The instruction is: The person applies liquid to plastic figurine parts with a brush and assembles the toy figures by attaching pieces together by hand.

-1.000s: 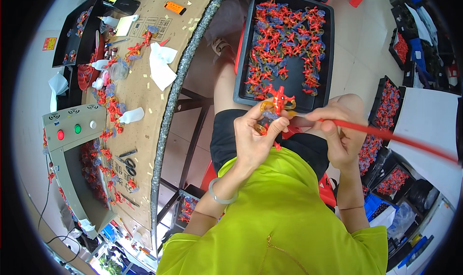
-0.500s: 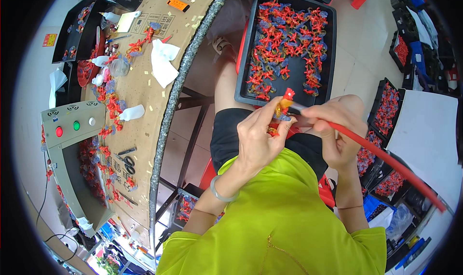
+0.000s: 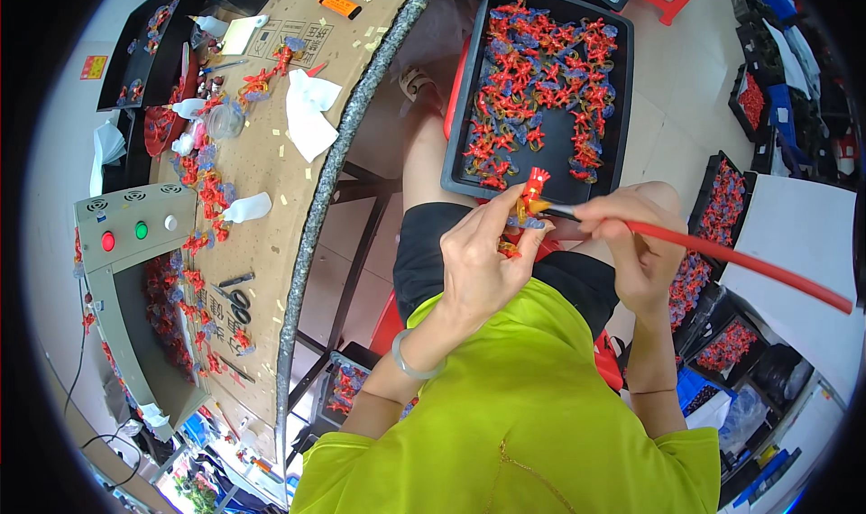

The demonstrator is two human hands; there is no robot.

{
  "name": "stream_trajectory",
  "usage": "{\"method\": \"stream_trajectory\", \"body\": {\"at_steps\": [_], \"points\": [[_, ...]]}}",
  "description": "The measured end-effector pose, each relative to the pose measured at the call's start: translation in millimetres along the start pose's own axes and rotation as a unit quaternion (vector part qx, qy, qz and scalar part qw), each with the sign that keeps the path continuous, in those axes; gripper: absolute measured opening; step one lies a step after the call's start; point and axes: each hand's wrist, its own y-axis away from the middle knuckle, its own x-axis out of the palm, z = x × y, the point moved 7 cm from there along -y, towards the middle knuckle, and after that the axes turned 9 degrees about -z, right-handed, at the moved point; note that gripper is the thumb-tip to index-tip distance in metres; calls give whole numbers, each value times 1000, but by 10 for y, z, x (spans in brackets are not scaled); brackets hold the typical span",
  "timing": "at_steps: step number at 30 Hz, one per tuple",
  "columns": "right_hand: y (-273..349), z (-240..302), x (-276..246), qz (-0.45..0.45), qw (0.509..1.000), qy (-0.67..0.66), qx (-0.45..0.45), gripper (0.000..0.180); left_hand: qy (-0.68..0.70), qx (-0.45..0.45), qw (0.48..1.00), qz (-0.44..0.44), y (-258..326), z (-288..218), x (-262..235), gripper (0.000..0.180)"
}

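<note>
My left hand (image 3: 483,252) is closed around a small red, yellow and blue plastic figurine (image 3: 534,186), its red upper end poking out above the fingertips. Pinched in my right hand (image 3: 642,252) is a paintbrush with a long, thick red handle (image 3: 744,260). The brush's yellowish tip touches the figurine's side, or lies just in front of it. My fingers hide the figurine's lower part. Directly beyond both hands, a black tray (image 3: 561,144) on my lap side holds many similar figurines (image 3: 541,72).
To the left stands a cardboard-topped table (image 3: 280,207) with figurines, a white glue bottle (image 3: 247,208), a tissue (image 3: 311,115), scissors (image 3: 238,307) and an orange box (image 3: 339,5). A grey machine with buttons (image 3: 135,209) sits at its left side. More trays of figurines (image 3: 722,203) lie at right.
The brush handle has swung up to a flatter angle, and its tip has moved slightly left against the figurine. The figurine is tilted a little differently in my left hand.
</note>
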Motion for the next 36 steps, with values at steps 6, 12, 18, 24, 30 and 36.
{"method": "stream_trajectory", "body": {"at_steps": [6, 12, 18, 24, 30, 36], "points": [[-72, -192, -112, -121, 989, -33, 75, 13, 14, -3, 1000, 5, -53, 25, 58, 39], [-88, -394, 191, -82, 972, -134, 172, 17, -14, 0, 1000, -28, -111, 17, -216, 41], [216, -1005, -144, -150, 954, -140, 220, 26, 19, -138, 989, -55, 189, 395, -776, 37], [72, -1078, -62, -88, 959, -72, 259, 27, 33, -451, 877, -163, 1066, 1236, -2622, 32], [-82, -1031, 84, -73, 964, -96, 236, 28, 208, -300, 778, -512, 1279, 1243, -3586, 37], [-40, -1079, 239, -46, 968, -105, 223, 29, 485, -542, 655, -207, 1321, 1619, -1609, 54]]}}
